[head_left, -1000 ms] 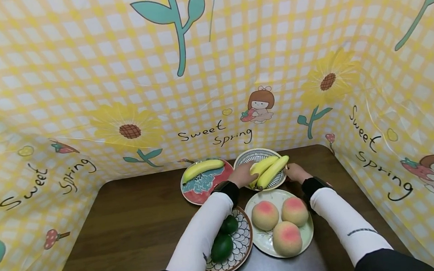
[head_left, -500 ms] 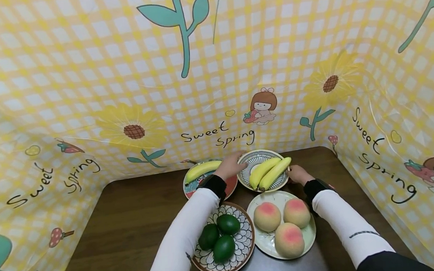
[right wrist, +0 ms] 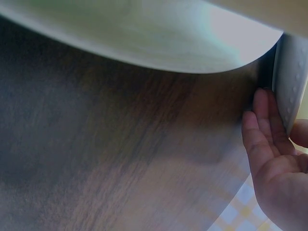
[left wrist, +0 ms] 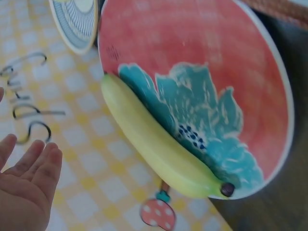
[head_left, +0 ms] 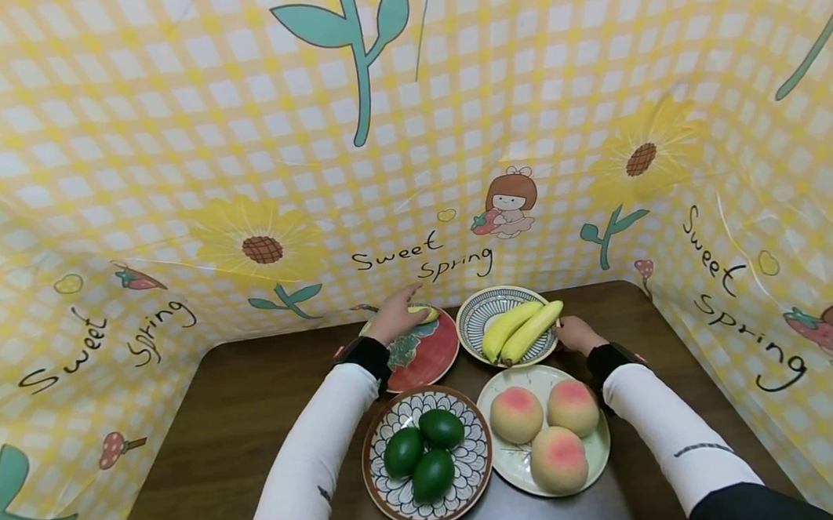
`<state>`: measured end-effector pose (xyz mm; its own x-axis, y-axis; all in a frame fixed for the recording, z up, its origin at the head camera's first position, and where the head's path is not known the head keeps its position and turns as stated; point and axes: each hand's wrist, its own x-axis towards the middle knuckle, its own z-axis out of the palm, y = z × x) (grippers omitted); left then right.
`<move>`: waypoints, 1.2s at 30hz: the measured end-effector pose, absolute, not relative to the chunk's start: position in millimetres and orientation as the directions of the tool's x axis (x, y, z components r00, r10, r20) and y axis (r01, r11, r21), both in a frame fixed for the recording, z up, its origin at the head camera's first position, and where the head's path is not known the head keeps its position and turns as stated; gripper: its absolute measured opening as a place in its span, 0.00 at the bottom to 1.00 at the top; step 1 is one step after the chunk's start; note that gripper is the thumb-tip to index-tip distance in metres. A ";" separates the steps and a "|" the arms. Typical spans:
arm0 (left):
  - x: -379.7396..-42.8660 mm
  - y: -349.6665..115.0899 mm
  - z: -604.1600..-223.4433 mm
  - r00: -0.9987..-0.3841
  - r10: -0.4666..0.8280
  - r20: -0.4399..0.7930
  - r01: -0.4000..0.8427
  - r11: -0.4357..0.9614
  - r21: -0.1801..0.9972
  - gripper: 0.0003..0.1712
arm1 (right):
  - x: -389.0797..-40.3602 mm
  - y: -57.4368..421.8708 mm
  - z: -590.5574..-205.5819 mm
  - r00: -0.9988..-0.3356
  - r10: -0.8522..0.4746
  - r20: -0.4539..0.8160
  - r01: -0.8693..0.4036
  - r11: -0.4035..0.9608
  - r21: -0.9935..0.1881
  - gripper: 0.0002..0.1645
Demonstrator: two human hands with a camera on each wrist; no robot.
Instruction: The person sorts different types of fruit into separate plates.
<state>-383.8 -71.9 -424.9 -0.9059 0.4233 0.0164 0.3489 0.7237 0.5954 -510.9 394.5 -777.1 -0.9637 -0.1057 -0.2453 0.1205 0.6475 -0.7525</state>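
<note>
My left hand [head_left: 393, 316] hovers over the red plate [head_left: 437, 355] with the blue-green flower, partly covering its single banana [head_left: 429, 314] in the head view. In the left wrist view that banana [left wrist: 149, 142] lies along the plate's edge, and the fingers are extended, apart from it. My right hand [head_left: 577, 334] grips the right rim of the patterned bowl [head_left: 472, 324]. In the right wrist view its fingers [right wrist: 262, 115] lie under the bowl's outer wall [right wrist: 291, 72] and the thumb is at the rim. Two bananas [head_left: 529, 334] lie side by side in this bowl.
Nearer me, a brown-rimmed plate [head_left: 469, 493] bears three dark green fruits [head_left: 432, 475]. A pale green plate [head_left: 513, 475] to its right carries three peaches [head_left: 558, 461]. Brown wooden table [head_left: 255, 425] extends left; yellow checked cloth [head_left: 357, 200] walls the back and sides.
My left hand has left the two bananas in the patterned bowl and moved left over the red plate. The right hand stays at the bowl's rim. The green fruits are now uncovered.
</note>
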 end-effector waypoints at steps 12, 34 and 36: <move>-410.3 -125.7 -445.2 -0.958 0.272 -0.090 0.164 0.781 0.603 0.40 | -344.2 291.2 -518.5 -0.956 -0.079 -0.283 0.157 0.678 -0.718 0.18; -404.0 -154.1 -480.7 -0.984 0.151 -0.094 0.083 0.858 0.506 0.39 | -492.4 391.7 -761.7 -0.962 -0.084 -0.259 0.151 0.626 -0.765 0.20; -405.8 -153.9 -482.9 -0.982 0.168 -0.091 0.102 0.864 0.494 0.39 | -489.6 389.6 -753.6 -0.961 -0.085 -0.263 0.156 0.620 -0.769 0.18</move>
<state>-405.8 -153.9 -482.9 -0.9815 0.1679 -0.0914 0.1018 0.8638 0.4935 -489.6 389.6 -753.6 -0.9611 -0.0845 -0.2628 0.1556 0.6203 -0.7688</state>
